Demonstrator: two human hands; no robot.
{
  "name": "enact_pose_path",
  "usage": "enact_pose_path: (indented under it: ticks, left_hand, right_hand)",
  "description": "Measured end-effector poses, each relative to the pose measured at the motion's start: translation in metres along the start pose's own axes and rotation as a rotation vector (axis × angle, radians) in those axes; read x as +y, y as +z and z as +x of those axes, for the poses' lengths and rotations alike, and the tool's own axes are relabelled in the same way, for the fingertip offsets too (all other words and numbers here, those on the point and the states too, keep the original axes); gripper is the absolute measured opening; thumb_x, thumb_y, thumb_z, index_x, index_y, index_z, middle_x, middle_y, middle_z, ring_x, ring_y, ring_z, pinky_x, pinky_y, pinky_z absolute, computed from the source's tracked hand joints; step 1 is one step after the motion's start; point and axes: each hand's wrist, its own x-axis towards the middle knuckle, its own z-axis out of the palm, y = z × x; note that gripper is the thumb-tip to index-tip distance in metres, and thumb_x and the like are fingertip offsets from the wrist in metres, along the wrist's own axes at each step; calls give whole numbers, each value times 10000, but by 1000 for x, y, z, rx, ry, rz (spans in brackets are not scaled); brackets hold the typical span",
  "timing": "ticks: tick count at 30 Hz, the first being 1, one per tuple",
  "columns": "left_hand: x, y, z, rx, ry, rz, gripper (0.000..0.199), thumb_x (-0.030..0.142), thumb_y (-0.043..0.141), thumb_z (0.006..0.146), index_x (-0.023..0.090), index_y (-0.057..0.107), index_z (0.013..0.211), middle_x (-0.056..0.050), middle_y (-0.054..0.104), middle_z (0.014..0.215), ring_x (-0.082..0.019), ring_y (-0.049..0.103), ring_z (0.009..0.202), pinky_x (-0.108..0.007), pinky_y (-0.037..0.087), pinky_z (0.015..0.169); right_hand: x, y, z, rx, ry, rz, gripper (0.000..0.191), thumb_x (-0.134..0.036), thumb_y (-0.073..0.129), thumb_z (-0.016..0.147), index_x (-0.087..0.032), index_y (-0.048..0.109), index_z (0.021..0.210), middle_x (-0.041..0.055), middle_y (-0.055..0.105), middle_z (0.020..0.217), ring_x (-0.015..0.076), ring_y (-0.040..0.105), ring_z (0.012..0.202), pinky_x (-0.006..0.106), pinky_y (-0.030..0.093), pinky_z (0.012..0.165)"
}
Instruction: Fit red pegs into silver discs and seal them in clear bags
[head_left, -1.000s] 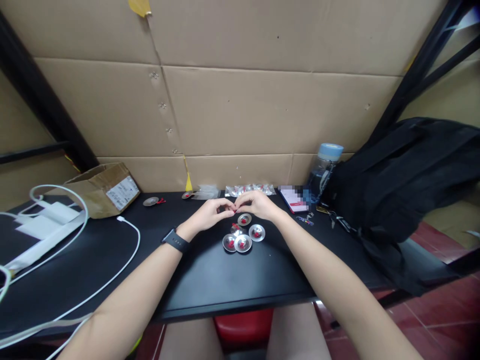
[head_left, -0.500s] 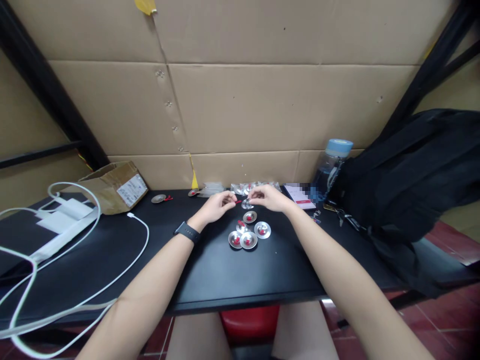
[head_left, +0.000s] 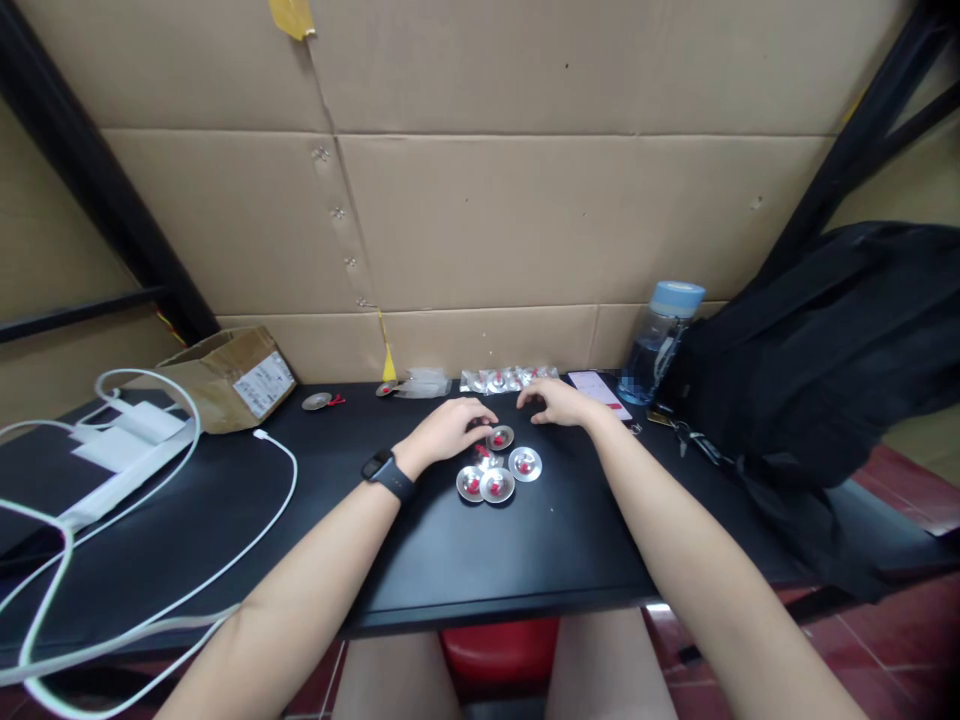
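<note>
Several small silver discs with red centres lie grouped on the black table. My left hand (head_left: 450,428), with a black watch on its wrist, has its fingertips at the left edge of the rearmost disc (head_left: 500,438); its fingers are apart. To the right, my right hand (head_left: 556,402) hovers with fingers curved and spread, holding nothing. In front of the hands are a disc on the right (head_left: 525,464) and two overlapping ones (head_left: 471,483) nearest me. Behind the hands runs a row of discs in clear wrappers (head_left: 495,381).
At the left stand an open cardboard box (head_left: 225,385) and a white charger (head_left: 139,435) with looping cables. Another disc (head_left: 317,401) lies near the box. Rightward are a phone (head_left: 598,392), a bottle (head_left: 660,340), keys and a black backpack (head_left: 817,370).
The disc between my hands is no longer there, and the hands have parted. My left hand has come nearer to me, down to the rearmost disc; my right hand has opened and moved slightly right.
</note>
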Motion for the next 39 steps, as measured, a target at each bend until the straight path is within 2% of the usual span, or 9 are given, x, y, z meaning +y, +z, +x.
enact_pose_path:
  ticks: [6,11,14,17,22,25,29,32,39]
  left_hand:
    - [8,23,16,-77,-18,109,150,240,623,946,196,760,901,-81,745,919,-226,684,851,-307,490,789]
    - [-2,14,11,108,-134,-42,179,287,559,981,198,707,931,-64,745,941,-217,683,856,-313,501,813]
    - [-17,-2,3,220,-178,-61,245,372,512,1003,198,680,962,-73,738,973,-226,673,880,-339,507,836]
    - [-43,-16,-12,176,-173,52,263,379,503,996,192,672,922,-84,711,938,-235,652,869,-360,501,826]
    - [-71,-24,-31,73,-200,135,213,361,575,946,206,720,929,-90,719,984,-246,655,909,-380,506,857]
    - [-56,-24,-29,86,-191,56,237,369,629,912,216,750,1047,-92,736,1077,-262,665,999,-399,504,917]
    - [-17,-17,-19,-92,-109,-189,330,416,706,863,235,759,1133,-72,754,1044,-215,690,899,-315,536,810]
    - [2,-9,-14,-157,-27,-207,226,387,720,865,236,785,1020,-54,771,971,-194,697,848,-282,516,779]
    - [4,-6,-11,16,-112,-125,156,330,626,925,213,727,904,-41,747,923,-195,679,829,-297,499,774]
  right_hand:
    - [-14,10,6,-142,-225,282,261,-220,870,690,-219,797,941,8,739,924,177,621,839,271,479,769]
    - [-26,12,10,56,-301,409,74,-266,773,826,-196,765,851,50,746,1008,199,667,961,316,493,881]
    - [-18,-1,6,197,-171,505,127,-300,725,865,-178,742,893,56,757,942,200,691,900,316,515,834]
    - [5,-16,-1,298,110,499,239,-326,667,902,-136,722,1036,63,756,832,179,685,729,282,525,708]
    - [40,-16,-12,160,442,54,230,-198,628,906,-153,766,1084,101,786,984,190,713,853,251,505,774]
    - [44,-6,-12,131,504,-53,186,-195,642,882,-202,791,992,117,771,1081,254,690,1021,303,480,835]
    - [40,1,-8,105,543,-160,205,-178,617,887,-246,786,981,110,752,1152,296,645,1130,360,439,870]
    - [36,0,-7,86,521,-191,202,-156,599,897,-234,780,942,109,767,1094,293,651,1115,378,413,898]
    - [4,-2,-4,121,275,-115,180,-287,641,941,-223,731,1083,105,723,1229,267,640,1161,360,427,955]
